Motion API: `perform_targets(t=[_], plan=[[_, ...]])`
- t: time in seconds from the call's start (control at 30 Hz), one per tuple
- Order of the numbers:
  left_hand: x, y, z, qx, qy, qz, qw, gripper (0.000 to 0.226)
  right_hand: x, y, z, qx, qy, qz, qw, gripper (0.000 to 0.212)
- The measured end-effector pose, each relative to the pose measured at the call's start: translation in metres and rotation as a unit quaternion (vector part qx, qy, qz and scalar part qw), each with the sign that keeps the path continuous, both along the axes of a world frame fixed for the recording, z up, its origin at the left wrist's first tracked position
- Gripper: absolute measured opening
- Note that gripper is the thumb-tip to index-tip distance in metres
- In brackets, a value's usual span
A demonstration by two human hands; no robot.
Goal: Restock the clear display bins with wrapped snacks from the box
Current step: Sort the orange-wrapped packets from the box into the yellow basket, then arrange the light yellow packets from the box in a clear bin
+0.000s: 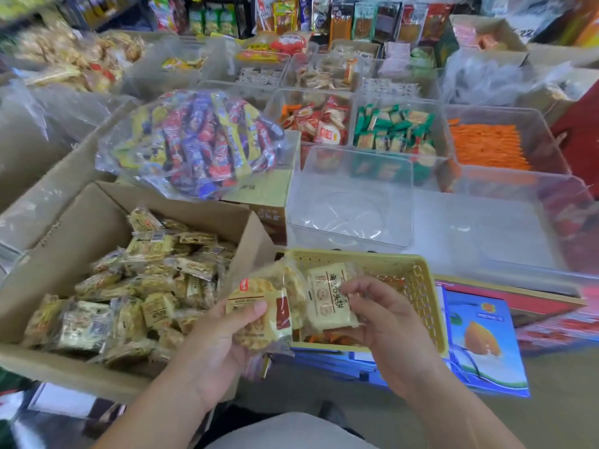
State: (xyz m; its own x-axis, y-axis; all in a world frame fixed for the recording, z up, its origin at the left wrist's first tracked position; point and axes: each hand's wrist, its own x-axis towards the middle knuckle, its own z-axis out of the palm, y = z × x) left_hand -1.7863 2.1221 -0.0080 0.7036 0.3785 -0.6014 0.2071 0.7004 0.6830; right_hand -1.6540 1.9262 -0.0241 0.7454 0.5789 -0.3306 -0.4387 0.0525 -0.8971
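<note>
My left grip (214,338) sits low in the middle of the frame. Its thumb and fingers are curled round a clear-wrapped cracker pack (256,319) with a red label. My right grip (389,322), just to the right, pinches a pale pack (330,299) printed with dark characters, with the fingertips on its upper right edge. The two packs overlap, and more wrapped pieces are bunched between them; I cannot tell which grip carries those. All of this hangs over the near left corner of a yellow basket (418,280) at lower centre. Something orange-red shows low inside the basket. Blue cartons (479,335) show under it and to its right.

The box (64,241) fills the lower left, open at the top. It is heaped with snacks (146,286) in gold and cream wrappers. Its right wall stands just beside the cracker pack.

Behind the box, at centre left, a clear bag (194,140) of long sticks in blue, red and yellow wrappers lies on another carton.

At the centre of the frame stands a clear bin (350,202), its bare floor showing through. A second bin (518,228) stands just to its right, on the desk.

Behind these runs a row of bins. One holds red-and-white packs (321,124), the next holds green packs (392,131), and the one at the right holds orange sticks (486,147). Farther bins and the hanging packets along the top edge are too blurred to name.
</note>
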Motion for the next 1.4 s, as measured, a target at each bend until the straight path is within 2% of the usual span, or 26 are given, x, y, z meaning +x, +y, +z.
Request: perform_targets(t=[0.13,0.23,0.33,0.43,0.53,0.6,0.67,0.77,0.87,0.97,1.03,1.07,1.13,1.23,1.33,1.4], plan=[[0.01,-0.012,0.0,-0.026,-0.002,0.024,0.999,0.055,0.014,-0.02,-0.001,0.038,0.043,0.0,0.998,0.04],[0.018,-0.012,-0.001,-0.046,-0.005,0.013,0.999,0.043,0.019,-0.028,0.001,0.079,0.079,0.073,0.991,0.057],[0.027,-0.007,-0.003,-0.037,0.008,-0.017,0.999,0.032,0.023,-0.026,0.005,0.018,0.038,0.162,0.986,0.069],[0.039,0.002,-0.005,-0.033,0.027,-0.029,0.999,0.049,0.028,-0.014,0.011,-0.041,-0.003,0.22,0.975,0.08],[0.052,0.019,-0.006,-0.053,0.018,-0.025,0.998,0.05,0.037,0.004,0.019,-0.087,-0.057,0.239,0.966,0.087],[0.06,0.031,-0.006,-0.051,0.021,-0.032,0.998,0.055,0.046,0.017,0.025,-0.187,-0.183,0.215,0.941,0.083],[0.068,0.044,-0.008,-0.052,0.019,-0.044,0.998,0.052,0.054,0.029,0.027,-0.27,-0.301,0.185,0.896,0.075],[0.081,0.058,-0.012,-0.074,0.014,-0.056,0.996,0.032,0.066,0.041,0.021,-0.272,-0.334,0.147,0.89,0.057],[0.091,0.063,-0.016,-0.085,0.026,-0.053,0.995,0.028,0.078,0.043,0.01,-0.317,-0.366,0.144,0.863,0.039],[0.097,0.059,-0.018,-0.079,0.043,-0.023,0.996,0.043,0.089,0.041,-0.005,-0.359,-0.388,0.132,0.839,0.025],[0.103,0.053,-0.019,-0.065,0.052,0.002,0.997,0.051,0.104,0.042,-0.017,-0.364,-0.413,0.114,0.827,0.024],[0.106,0.05,-0.019,-0.057,0.056,0.015,0.997,0.049,0.115,0.043,-0.023,-0.361,-0.418,0.098,0.828,0.025],[0.109,0.045,-0.019,-0.044,0.065,0.043,0.996,0.044,0.141,0.047,-0.032,-0.347,-0.379,0.065,0.855,0.024],[0.11,0.039,-0.019,-0.032,0.071,0.073,0.994,0.041,0.188,0.051,-0.045,-0.336,-0.276,0.044,0.899,0.029],[0.115,0.03,-0.023,-0.026,0.07,0.101,0.992,0.038,0.234,0.05,-0.06,-0.267,-0.137,-0.009,0.954,0.034],[0.122,0.023,-0.029,-0.03,0.069,0.123,0.99,0.034,0.257,0.045,-0.071,-0.257,-0.078,-0.018,0.963,0.031]])
